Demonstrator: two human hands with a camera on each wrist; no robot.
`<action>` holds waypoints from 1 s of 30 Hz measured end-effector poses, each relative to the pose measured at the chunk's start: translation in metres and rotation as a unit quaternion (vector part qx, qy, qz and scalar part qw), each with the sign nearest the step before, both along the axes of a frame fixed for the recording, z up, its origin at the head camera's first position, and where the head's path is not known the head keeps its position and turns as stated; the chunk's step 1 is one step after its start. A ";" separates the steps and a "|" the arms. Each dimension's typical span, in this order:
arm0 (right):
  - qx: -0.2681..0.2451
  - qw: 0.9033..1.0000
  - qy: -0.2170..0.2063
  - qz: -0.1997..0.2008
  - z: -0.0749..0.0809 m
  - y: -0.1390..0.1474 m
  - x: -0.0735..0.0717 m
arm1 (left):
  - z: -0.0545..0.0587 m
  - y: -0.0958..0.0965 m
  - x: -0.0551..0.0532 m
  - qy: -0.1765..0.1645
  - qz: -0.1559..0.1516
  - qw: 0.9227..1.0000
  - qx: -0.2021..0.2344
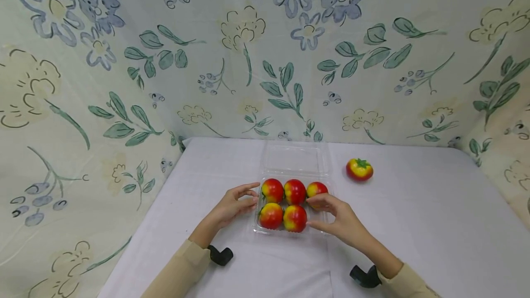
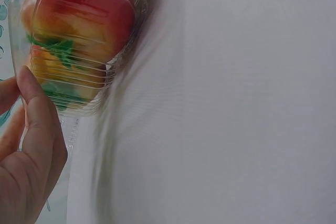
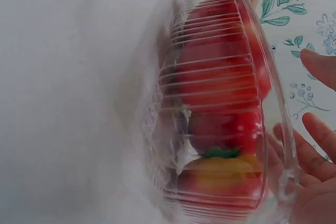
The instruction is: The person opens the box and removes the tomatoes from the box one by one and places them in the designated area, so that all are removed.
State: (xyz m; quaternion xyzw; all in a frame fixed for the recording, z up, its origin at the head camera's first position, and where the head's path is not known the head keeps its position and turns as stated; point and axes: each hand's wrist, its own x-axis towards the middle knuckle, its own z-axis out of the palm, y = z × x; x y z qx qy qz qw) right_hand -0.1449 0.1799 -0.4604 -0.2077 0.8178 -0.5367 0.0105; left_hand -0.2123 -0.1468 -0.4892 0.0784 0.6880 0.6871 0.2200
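Box (image 1: 275, 232), one: clear ribbed plastic, set on the white-covered bench (image 1: 393, 224), lid (image 1: 296, 159) folded back flat behind it. Judged light, thin and flexible, smooth to the skin and easily creased or cracked at the hinge; best taken by the side walls just below the rim, with little squeeze.

Fruits (image 1: 295, 191), five: red and yellow, green-leaved, held in the box, three in the back row, two in the front. Loose fruit (image 1: 360, 169), one: placed on the bench, right of the lid and well apart from the box. All judged light, firm and slippery for their gloss, hardly fragile; best held round the widest part, clear of the leaves.

Left hand (image 1: 232, 206): fingers relaxed, tips laid against the left rim of the box. Right hand (image 1: 341, 222): fingers and thumb spread at the right end of the box, nothing gripped; whether the back-right fruit is touched cannot be told.

Brands, labels: none made out on box or fruits; no writing can be read.
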 end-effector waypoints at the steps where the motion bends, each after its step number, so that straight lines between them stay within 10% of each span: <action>1: 0.001 1.000 0.005 0.000 -0.001 -0.002 0.000 | 0.000 0.000 0.000 0.000 0.000 1.000 0.000; 30: 0.046 0.997 0.055 -0.014 -0.016 -0.030 -0.001 | -0.001 -0.001 0.000 0.001 0.003 1.000 -0.002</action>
